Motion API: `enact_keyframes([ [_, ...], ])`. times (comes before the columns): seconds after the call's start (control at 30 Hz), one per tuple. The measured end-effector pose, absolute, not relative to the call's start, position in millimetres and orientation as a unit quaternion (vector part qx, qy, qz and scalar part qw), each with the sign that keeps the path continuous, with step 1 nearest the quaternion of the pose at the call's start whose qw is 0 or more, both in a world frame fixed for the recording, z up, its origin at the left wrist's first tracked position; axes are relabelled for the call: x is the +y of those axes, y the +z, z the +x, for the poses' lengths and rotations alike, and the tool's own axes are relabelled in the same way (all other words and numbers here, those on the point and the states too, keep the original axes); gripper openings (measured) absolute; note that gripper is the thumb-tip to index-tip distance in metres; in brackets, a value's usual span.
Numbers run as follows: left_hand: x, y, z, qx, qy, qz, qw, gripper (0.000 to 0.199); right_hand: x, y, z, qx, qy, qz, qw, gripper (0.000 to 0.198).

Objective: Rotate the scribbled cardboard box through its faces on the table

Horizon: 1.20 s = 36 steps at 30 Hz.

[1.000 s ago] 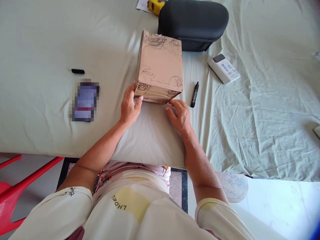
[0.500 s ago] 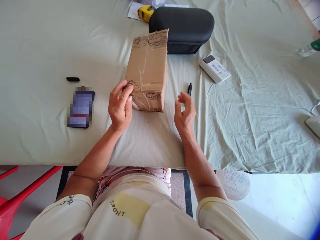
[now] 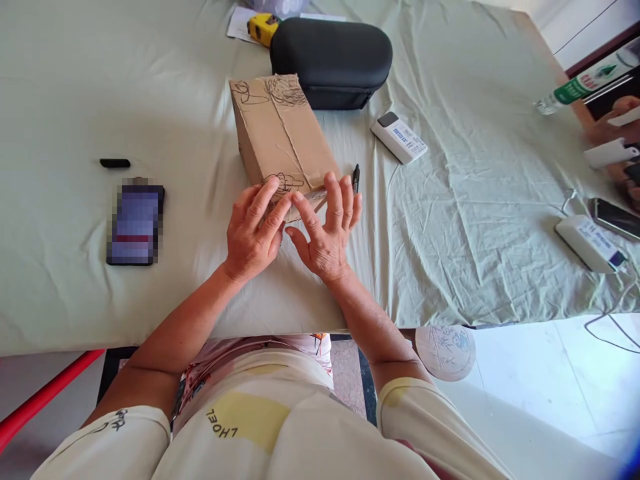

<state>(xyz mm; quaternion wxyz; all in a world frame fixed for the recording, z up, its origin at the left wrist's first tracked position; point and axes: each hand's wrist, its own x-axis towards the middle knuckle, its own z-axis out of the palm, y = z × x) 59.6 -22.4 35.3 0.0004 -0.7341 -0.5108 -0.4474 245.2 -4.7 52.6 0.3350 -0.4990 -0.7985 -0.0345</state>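
Observation:
A brown cardboard box with black scribbles and a taped seam lies at a slant on the cloth-covered table. At its near left corner, my left hand rests extended fingers on the top edge. The fingers of my right hand are spread over the near right edge, partly hiding the box's front face. Both index fingertips are close together, and neither hand is wrapped round anything. Just beyond my right fingers lies a black pen.
Behind the box sit a black zippered case and a yellow tape measure. A white power bank lies right, a phone and pen cap left. Another person's hand shows at far right, near a bottle.
The box has turned, its near end swinging right so that its left side now shows. My right hand has come from beside the box onto its near edge. The view has shifted right.

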Motion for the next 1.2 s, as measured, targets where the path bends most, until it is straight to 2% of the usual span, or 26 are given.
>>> enact_keyframes([
  [0.2, -22, 33, 58, -0.513, -0.436, -0.738, 0.043, 0.043, 15, 48, 266, -0.767, -0.048, -0.508, 0.389, 0.05],
  [0.37, -21, 31, 55, -0.519, -0.44, -0.732, 0.033, 0.046, 27, 34, 279, -0.79, 0.036, -0.413, 0.451, 0.054],
  [0.57, -21, 35, 46, -0.526, -0.491, -0.689, 0.084, 0.072, 15, 31, 270, -0.835, 0.084, -0.282, 0.466, 0.061],
  [0.7, -23, 34, 48, -0.556, -0.477, -0.673, 0.106, 0.094, 7, 35, 260, -0.849, 0.1, -0.21, 0.475, 0.066],
  [0.77, -24, 33, 53, -0.575, -0.467, -0.665, 0.098, 0.097, 4, 36, 256, -0.852, 0.103, -0.21, 0.469, 0.068],
  [1.0, -26, 32, 63, -0.572, -0.495, -0.644, 0.115, 0.081, -3, 40, 248, -0.848, 0.102, -0.211, 0.476, 0.068],
  [1.2, -25, 34, 58, -0.56, -0.504, -0.655, 0.064, 0.067, -4, 42, 248, -0.853, 0.116, -0.202, 0.467, 0.065],
])
